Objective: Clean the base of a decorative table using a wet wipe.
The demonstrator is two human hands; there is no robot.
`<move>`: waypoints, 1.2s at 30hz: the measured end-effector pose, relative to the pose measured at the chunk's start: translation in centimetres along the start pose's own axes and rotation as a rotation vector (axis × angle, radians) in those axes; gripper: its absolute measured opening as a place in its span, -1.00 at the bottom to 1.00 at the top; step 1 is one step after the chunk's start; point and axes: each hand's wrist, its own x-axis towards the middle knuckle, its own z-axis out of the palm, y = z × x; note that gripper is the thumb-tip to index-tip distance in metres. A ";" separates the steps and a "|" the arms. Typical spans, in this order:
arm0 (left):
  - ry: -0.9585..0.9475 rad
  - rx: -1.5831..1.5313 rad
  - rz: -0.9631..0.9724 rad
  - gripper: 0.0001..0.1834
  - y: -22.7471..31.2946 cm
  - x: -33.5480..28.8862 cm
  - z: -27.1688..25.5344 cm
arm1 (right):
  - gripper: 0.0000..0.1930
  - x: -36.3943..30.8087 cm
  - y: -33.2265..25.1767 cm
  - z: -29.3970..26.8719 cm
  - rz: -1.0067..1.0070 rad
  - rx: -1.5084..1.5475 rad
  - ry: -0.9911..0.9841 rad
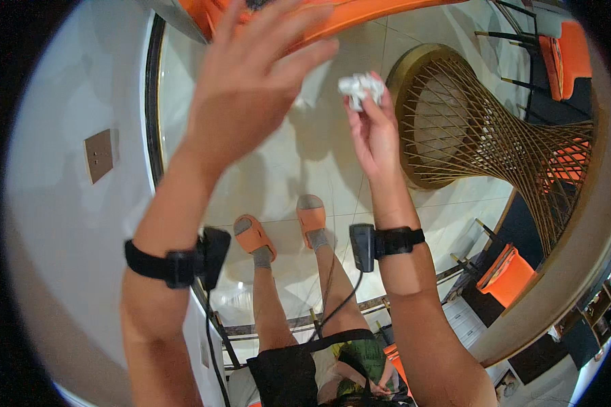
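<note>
My right hand (375,132) grips a crumpled white tissue (361,89) between thumb and fingers, held up over the pale tiled floor. To its left, my left hand (251,95) is raised with its fingers stretched apart and nothing seen in them. Those fingers are slightly blurred and overlap an orange chair seat (380,15) at the top edge; whether they touch it I cannot tell. A black strap with a small dark device sits on each forearm.
A round table (543,319) on a flared gold rod base (482,122) stands at the right. Around it are orange chairs, one at the upper right (567,61) and another lower down (506,275). At the left, a white wall carries an outlet plate (100,156).
</note>
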 end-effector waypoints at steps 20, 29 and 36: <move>-0.577 -0.387 -0.082 -0.56 12.4 -13.3 29.0 | -0.74 10.1 -0.3 -35.1 -0.436 -1.523 0.475; -0.511 -0.456 -0.044 -0.58 16.1 -7.6 38.2 | -0.67 20.1 -5.3 -37.1 -0.774 -2.213 0.131; -0.578 -0.471 -0.059 -0.59 15.9 -7.6 37.5 | -0.45 8.1 -2.8 -38.6 -0.594 -2.090 -0.145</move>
